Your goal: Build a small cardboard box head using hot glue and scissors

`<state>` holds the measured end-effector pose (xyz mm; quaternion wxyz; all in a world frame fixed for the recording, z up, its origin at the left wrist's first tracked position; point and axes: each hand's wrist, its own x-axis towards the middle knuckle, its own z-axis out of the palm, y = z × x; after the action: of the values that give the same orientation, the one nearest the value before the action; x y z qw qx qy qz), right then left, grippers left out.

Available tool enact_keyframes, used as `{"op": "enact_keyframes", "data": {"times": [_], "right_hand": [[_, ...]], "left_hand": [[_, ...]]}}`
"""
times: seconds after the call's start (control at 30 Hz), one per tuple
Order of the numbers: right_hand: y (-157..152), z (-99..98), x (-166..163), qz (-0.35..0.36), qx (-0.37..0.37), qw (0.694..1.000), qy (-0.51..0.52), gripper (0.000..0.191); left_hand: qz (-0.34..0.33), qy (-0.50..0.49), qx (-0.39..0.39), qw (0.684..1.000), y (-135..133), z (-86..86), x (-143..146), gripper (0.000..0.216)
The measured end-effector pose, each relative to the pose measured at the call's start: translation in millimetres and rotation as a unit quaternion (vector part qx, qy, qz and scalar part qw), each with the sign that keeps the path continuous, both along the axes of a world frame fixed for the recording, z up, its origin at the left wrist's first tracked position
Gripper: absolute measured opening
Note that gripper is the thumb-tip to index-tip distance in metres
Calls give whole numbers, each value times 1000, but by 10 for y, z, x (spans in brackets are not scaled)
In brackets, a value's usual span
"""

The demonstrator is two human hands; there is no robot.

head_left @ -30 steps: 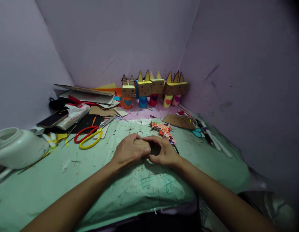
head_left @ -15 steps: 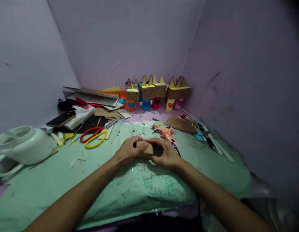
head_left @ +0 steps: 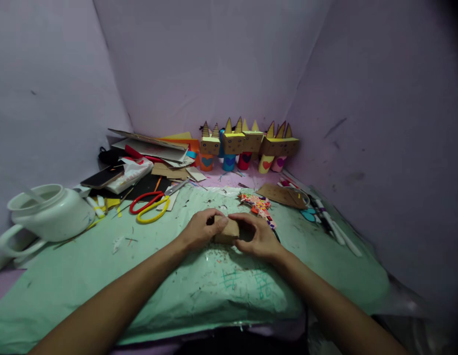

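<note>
A small brown cardboard box (head_left: 227, 232) is between my hands, just above or on the green-covered table (head_left: 147, 276). My left hand (head_left: 202, 229) grips its left side, with the thumb lying across the top. The fingers of my right hand (head_left: 259, 235) curve around the right side, their tips touching the box; a dark gap shows between palm and box. Behind my right hand lies a floral-patterned piece (head_left: 257, 203) with a dark cord by it. Crumbs lie scattered in front of the box.
Scissors (head_left: 150, 206) with red and yellow handles lie to the left, by a pile of cardboard (head_left: 169, 170). A white teapot (head_left: 53, 217) stands far left. Several cardboard-headed figures (head_left: 233, 144) line the back. Pens (head_left: 327, 217) and a brown cardboard piece (head_left: 282, 195) are at right.
The whole scene has shifted slightly right in view as the camera turned. Both hands keep nearly the same hold on the box.
</note>
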<state>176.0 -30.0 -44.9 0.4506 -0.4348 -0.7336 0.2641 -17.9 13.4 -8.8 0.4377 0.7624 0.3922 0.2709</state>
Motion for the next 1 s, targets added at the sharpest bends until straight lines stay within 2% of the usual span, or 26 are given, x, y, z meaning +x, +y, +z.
{"op": "enact_keyframes", "data": {"times": [0.1, 0.2, 0.3, 0.43, 0.63, 0.77, 0.87, 1.0], "right_hand": [[-1, -17, 15, 1, -11, 1000, 2, 53], [-9, -32, 29, 3, -14, 1000, 0, 53], [-13, -41, 37, 10, -12, 1000, 0, 54], [-14, -33, 34, 17, -10, 1000, 0, 54], [-27, 16, 10, -3, 6, 1000, -20, 51], [-25, 17, 13, -9, -8, 1000, -22, 52], [-24, 3, 22, -10, -25, 999, -18, 52], [-25, -14, 34, 8, -32, 999, -19, 53]], "left_hand": [[-54, -13, -35, 998, -4, 79, -72, 47], [-97, 10, 12, 995, -21, 114, -121, 67], [-109, 25, 66, 992, -31, 74, -112, 56], [-115, 22, 85, 989, -12, 21, -91, 47], [-152, 6, 60, 987, 31, 83, -147, 49], [-141, 12, 72, 987, 35, 76, -152, 51], [-114, 12, 49, 992, 36, 67, -145, 58], [-113, 30, 35, 993, 44, 86, -151, 48]]}}
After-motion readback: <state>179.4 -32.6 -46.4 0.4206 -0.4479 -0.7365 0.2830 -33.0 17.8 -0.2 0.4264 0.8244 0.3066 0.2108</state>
